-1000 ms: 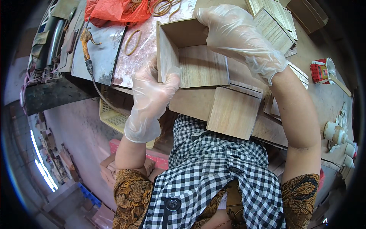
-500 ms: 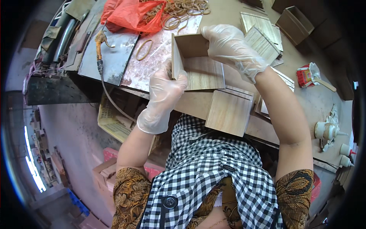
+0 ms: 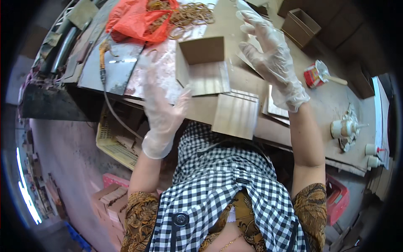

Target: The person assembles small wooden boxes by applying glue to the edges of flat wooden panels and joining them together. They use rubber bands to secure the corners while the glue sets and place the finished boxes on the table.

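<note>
A partly assembled wooden box (image 3: 208, 78), with a base, a left side and a back panel, rests on the workbench in front of me. My left hand (image 3: 163, 103), in a clear glove, is at the box's left side; its fingers are motion-blurred but look stretched out with the thumb apart. To the right of the box, my gloved right hand (image 3: 270, 56) is raised with fingers and thumb spread, holding nothing. A grooved wooden panel (image 3: 236, 116) lies nearest me at the bench edge, just before the box. My right hand partly hides the panels under it.
Rubber bands (image 3: 191, 19) spill from a red plastic bag (image 3: 138, 21) at the back left, near an air blow gun (image 3: 103, 59). Rightward are a box frame (image 3: 300, 27), a red tub (image 3: 314, 74) with a wooden stick and a white glue bottle (image 3: 342, 128). A yellow crate (image 3: 111, 140) sits below.
Both hands have let go of the box, the left moving left and the right moving away to the right. The box remains standing on the bench.
</note>
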Demonstrator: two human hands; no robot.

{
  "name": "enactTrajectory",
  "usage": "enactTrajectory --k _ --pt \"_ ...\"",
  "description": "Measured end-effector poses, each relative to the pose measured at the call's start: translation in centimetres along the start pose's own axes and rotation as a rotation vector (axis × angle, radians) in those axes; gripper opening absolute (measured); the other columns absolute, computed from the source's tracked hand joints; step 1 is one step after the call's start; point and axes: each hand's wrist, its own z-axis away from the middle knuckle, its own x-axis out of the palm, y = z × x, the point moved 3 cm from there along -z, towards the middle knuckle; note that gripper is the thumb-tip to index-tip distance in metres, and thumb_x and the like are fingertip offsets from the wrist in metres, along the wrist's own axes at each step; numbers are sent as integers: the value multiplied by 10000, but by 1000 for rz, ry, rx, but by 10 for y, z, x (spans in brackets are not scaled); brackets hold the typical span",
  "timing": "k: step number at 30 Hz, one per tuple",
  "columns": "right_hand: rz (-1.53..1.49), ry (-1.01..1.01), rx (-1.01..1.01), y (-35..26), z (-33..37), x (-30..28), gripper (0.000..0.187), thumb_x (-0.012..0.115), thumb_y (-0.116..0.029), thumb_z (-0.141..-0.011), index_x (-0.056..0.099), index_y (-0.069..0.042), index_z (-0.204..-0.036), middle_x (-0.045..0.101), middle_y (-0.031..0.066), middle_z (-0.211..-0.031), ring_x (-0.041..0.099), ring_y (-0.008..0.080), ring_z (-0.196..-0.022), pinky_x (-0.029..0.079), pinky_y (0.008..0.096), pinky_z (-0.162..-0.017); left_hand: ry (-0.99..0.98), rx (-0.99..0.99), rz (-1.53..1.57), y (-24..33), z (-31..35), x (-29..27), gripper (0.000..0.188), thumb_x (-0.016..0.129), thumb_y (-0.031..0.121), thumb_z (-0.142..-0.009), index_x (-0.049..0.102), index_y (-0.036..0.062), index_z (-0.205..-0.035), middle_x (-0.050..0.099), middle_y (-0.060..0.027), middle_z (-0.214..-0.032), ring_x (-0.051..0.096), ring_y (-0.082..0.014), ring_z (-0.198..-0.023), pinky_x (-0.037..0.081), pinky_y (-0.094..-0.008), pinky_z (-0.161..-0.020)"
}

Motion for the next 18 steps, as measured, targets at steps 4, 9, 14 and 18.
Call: enactTrajectory --k 4,9,14,18 --pt "-185 124 84 -25 59 -26 481 654 -4 -861 545 -20 -1329 657 149 -1206 664 215 -1019 528 342 -905 -310 367 -47 33 15 -3 975 797 535 -716 422 -1 -1439 449 -168 -1475 427 -363 -1329 314 -457 -1125" --pt "-350 252 266 -40 133 -35 392 599 41 -903 548 46 -1291 616 200 -1290 690 213 -984 556 302 -863 -825 368 26 62 14 33 1128 874 455 -566 350 145 -1516 429 -143 -1484 379 -394 -1368 334 -462 -1146" --pt "-294 -89 285 -52 189 -41 217 547 -17 -933 608 26 -1136 637 242 -1260 691 218 -1013 541 327 -852 -978 416 -15 64 12 55 1207 911 339 -546 270 152 -1551 383 -169 -1516 310 -411 -1421 301 -468 -1174" --pt "-379 -154 365 -56 213 -36 105 636 -56 -875 685 -6 -953 733 192 -944 733 245 -738 563 322 -684 -1012 395 -77 68 4 66 1203 906 297 -577 230 151 -1561 338 -193 -1536 264 -406 -1446 283 -472 -1184"
